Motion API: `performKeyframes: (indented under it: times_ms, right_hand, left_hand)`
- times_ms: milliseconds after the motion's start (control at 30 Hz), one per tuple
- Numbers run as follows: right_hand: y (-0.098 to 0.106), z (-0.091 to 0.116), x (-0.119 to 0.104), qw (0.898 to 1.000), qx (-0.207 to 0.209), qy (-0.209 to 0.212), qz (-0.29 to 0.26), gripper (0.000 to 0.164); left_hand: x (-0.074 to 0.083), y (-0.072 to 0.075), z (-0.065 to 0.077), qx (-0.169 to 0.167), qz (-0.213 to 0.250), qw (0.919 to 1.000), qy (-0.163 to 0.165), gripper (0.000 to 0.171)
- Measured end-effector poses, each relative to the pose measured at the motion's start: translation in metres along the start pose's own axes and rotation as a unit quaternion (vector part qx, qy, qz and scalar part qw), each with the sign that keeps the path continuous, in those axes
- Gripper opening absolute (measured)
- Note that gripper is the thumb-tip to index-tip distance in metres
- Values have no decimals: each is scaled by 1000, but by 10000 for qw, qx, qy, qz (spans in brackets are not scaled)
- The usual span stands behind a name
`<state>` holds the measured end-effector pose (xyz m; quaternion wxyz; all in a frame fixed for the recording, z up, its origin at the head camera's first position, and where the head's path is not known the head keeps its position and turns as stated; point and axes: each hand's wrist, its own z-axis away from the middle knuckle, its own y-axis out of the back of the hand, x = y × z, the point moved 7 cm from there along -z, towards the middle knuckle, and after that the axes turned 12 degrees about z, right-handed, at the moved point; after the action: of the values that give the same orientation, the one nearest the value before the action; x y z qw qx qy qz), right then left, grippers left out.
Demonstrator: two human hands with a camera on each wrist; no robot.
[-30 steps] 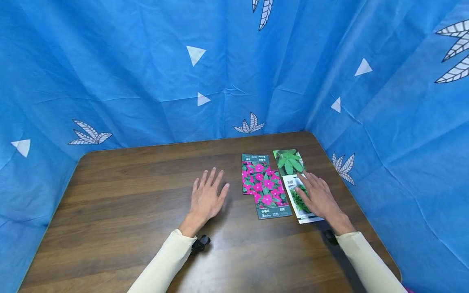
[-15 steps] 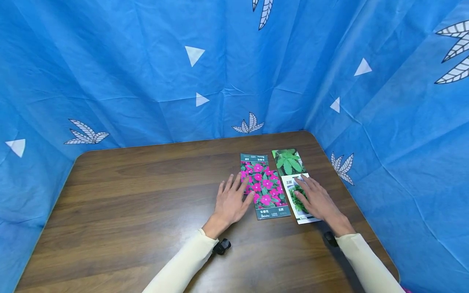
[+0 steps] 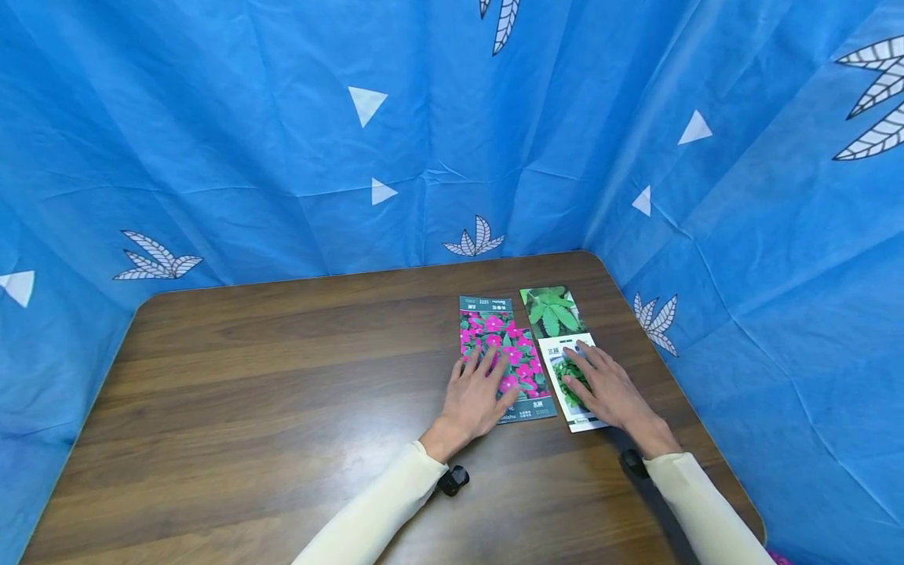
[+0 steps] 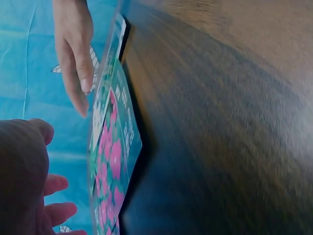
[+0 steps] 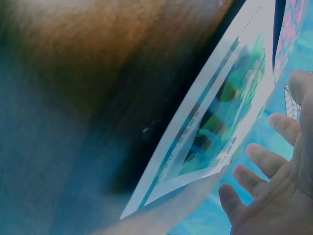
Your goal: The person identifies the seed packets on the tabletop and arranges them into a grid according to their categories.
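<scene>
Over the front pink-flower seed packet (image 3: 531, 384) my left hand (image 3: 472, 400) is spread, fingers extended, hiding its lower left part. A second pink-flower packet (image 3: 485, 306) lies partly under the front one. To the right, my right hand (image 3: 613, 391) hovers with loosely spread fingers above a white-bordered seed packet (image 3: 581, 424) showing leafy greens. Behind that one lies a packet with a large green leaf (image 3: 553, 311). In the right wrist view, a gap shows between the fingers (image 5: 266, 159) and the white-bordered packet (image 5: 210, 122). Neither hand holds anything.
The packets lie flat on a dark wooden table (image 3: 268, 392) with rounded corners. A blue curtain (image 3: 282, 141) with white triangles and leaf prints hangs behind it and along the right side. Each wrist wears a small black camera (image 3: 453, 479).
My left hand has moved right, from bare table to over the pink-flower packets. The right hand has stayed above the white-bordered packet, shifting only slightly. The packets lie as before.
</scene>
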<state>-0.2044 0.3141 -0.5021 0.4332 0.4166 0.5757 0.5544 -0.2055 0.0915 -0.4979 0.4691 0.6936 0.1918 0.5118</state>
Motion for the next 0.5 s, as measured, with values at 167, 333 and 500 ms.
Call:
performKeyframes:
  times_ms: [167, 333, 500]
  right_hand:
    - [-3, 0, 2, 10000, -75, -30, -27, 57]
    - [-5, 0, 2, 9999, -149, -39, -26, 58]
    - [-6, 0, 3, 9998, -207, -77, 14, 59]
  left_hand:
    - [5, -9, -2, -111, 74, 9999, -60, 62]
    - [12, -14, -4, -156, 120, 9996, -212, 60]
    - [17, -19, -6, -318, 87, 9991, -253, 57]
